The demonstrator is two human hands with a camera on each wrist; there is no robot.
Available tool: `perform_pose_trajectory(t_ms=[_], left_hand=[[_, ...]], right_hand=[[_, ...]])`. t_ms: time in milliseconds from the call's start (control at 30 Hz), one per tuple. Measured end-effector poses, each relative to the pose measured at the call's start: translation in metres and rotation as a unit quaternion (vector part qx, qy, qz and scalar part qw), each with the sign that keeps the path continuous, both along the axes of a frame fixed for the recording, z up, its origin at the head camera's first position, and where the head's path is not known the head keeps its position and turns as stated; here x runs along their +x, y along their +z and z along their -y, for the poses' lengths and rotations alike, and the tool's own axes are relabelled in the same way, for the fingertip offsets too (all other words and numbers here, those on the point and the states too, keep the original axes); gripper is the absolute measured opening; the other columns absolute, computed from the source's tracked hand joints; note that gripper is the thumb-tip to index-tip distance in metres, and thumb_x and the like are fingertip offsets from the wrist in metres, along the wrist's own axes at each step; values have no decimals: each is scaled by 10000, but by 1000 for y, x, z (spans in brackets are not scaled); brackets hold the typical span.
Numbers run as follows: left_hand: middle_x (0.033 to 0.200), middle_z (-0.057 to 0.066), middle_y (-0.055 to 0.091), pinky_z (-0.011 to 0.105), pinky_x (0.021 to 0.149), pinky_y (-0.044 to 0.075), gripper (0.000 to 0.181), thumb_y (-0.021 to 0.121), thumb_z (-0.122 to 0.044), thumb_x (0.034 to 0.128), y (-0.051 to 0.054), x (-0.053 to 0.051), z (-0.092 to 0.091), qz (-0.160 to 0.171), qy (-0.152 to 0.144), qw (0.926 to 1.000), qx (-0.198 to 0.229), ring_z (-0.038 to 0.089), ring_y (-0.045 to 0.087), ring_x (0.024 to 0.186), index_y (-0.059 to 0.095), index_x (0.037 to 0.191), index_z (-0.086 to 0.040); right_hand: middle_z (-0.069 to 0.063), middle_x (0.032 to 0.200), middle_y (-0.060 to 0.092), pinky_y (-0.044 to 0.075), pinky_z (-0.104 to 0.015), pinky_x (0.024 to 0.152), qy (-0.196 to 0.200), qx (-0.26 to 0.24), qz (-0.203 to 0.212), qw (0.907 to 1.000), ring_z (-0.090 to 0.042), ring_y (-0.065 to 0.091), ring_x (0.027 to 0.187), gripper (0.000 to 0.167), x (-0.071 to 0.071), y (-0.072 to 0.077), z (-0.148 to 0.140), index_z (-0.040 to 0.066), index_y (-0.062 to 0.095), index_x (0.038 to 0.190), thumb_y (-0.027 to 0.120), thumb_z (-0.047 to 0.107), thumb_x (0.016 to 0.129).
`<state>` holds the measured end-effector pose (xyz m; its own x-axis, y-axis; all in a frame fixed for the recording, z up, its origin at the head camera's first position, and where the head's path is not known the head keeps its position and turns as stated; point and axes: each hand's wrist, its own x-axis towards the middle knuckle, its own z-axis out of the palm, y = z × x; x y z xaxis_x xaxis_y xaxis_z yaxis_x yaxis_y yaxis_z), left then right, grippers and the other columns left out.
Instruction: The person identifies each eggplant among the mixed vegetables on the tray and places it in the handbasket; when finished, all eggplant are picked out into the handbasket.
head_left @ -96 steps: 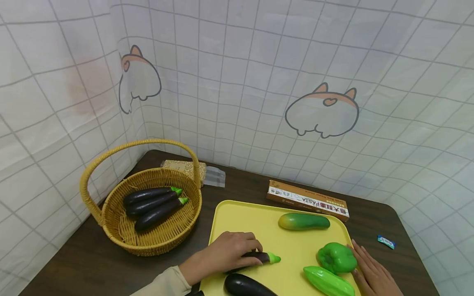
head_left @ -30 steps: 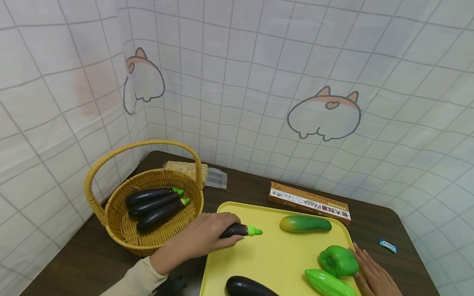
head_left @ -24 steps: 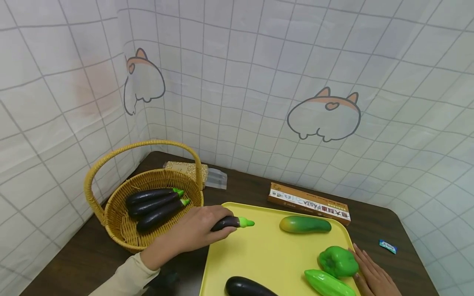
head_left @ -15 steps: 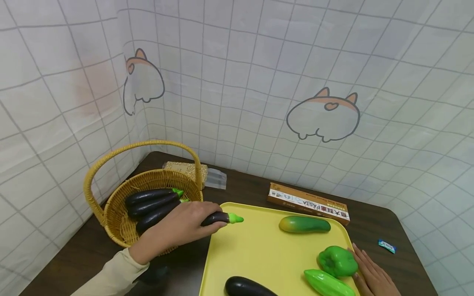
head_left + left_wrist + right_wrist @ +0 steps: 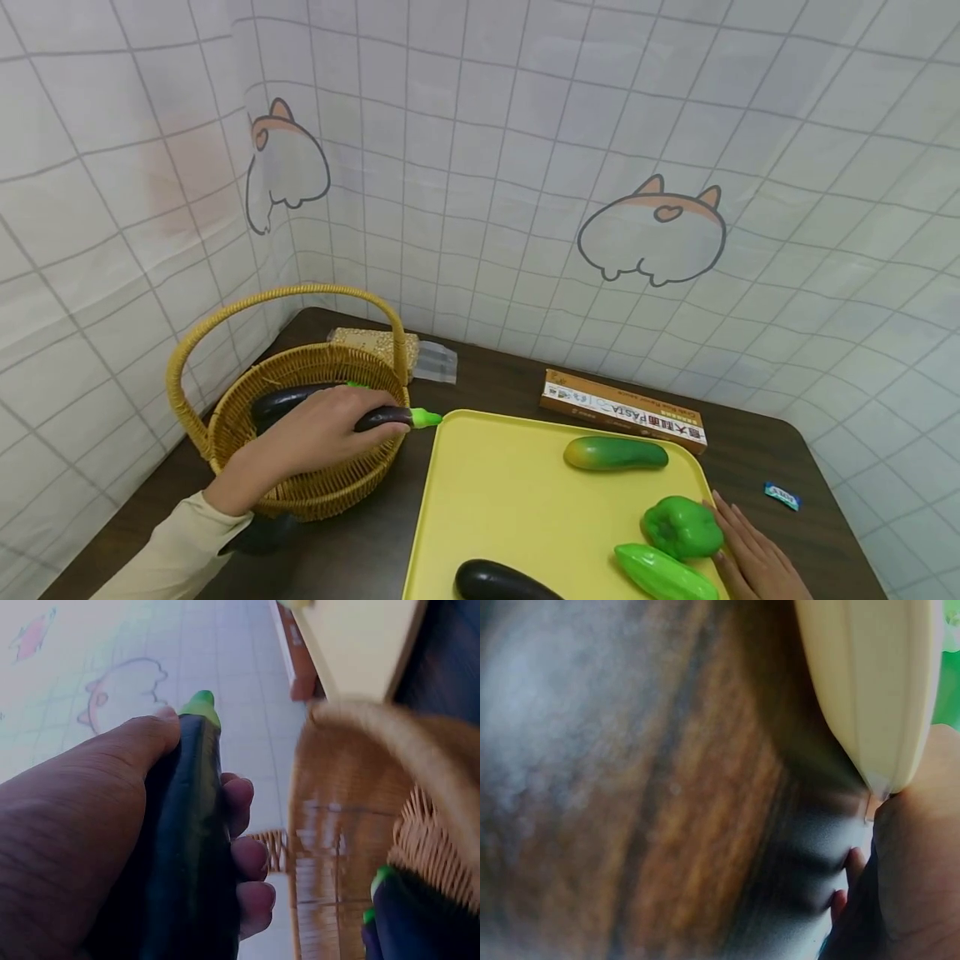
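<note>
My left hand (image 5: 318, 429) grips a dark purple eggplant (image 5: 384, 417) above the right part of the wicker basket (image 5: 330, 504); its green stem points right. In the left wrist view the thumb and fingers wrap the eggplant (image 5: 184, 825), beside the basket (image 5: 330, 825). Eggplants (image 5: 281, 404) lie in the basket, partly hidden by my hand. My right hand (image 5: 757, 550) rests with straight fingers at the right edge of the yellow tray (image 5: 487, 500), beside a green bell pepper (image 5: 682, 527). In the right wrist view the right hand (image 5: 922, 847) is partly seen near the tray's edge (image 5: 877, 690).
On the tray lie a green-yellow cucumber-like vegetable (image 5: 615, 452), a bright green ridged vegetable (image 5: 666, 572) and an eggplant (image 5: 502, 582). Behind are a pasta box (image 5: 622, 410) and a bag of grains (image 5: 375, 342). A small blue packet (image 5: 782, 495) lies right of the tray.
My left hand has lifted the eggplant off the tray and carried it left, from over the tray to over the basket. My right hand stays at the tray's right edge.
</note>
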<state>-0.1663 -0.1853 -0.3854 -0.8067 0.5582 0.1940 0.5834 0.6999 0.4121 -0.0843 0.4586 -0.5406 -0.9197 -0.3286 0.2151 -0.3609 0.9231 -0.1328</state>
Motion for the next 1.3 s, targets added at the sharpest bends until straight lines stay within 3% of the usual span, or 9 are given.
perform_pose_trajectory(t_ms=[233,367,600,833,1033,1300], left_hand=[[826,-142,574,312,595,426,281,637,-453,1070,-4,0,28,-12,507,9987,14,64,505,665,693,1093,-178],[821,-116,573,317,588,427,312,632,-459,1071,-9,-1,38,59,801,9968,40,82,506,659,685,1106,-153],[920,-57,626,338,599,448,358,685,-440,1044,-18,-4,45,0,1004,9949,-20,96,531,728,687,1152,-99],[1055,39,667,388,649,485,421,746,-426,1004,-27,-4,45,-82,1114,9931,-359,139,592,806,689,1218,-67],[1000,38,689,374,624,475,420,775,-388,987,-27,-3,36,-21,1087,9918,-671,142,605,772,702,1208,-39],[1084,92,709,474,715,537,442,812,-379,957,-29,2,27,105,1092,9898,-910,282,664,925,712,1235,-50]], right_hand=[[45,1735,226,-39,-76,1107,205,-37,-206,9996,116,-41,1495,683,-3,-4,-2,246,236,1706,577,272,1115],[86,1737,195,-48,-72,1102,177,2,-266,9995,125,-52,1489,690,-3,-4,-3,257,230,1707,580,283,1113],[69,1734,216,-33,-85,1122,206,24,-361,9991,113,-38,1500,694,-4,-5,-3,242,248,1703,599,273,1104],[53,1733,228,-28,-81,1120,248,58,-395,9989,106,-27,1507,698,-4,-4,-3,231,251,1702,604,267,1101],[55,1735,221,-32,-81,1117,223,20,-364,9991,109,-33,1502,692,-2,-1,-2,228,252,1702,598,274,1105],[69,1739,200,-48,-75,1104,175,38,-286,9994,120,-49,1493,696,-1,-1,0,239,230,1707,586,288,1110]])
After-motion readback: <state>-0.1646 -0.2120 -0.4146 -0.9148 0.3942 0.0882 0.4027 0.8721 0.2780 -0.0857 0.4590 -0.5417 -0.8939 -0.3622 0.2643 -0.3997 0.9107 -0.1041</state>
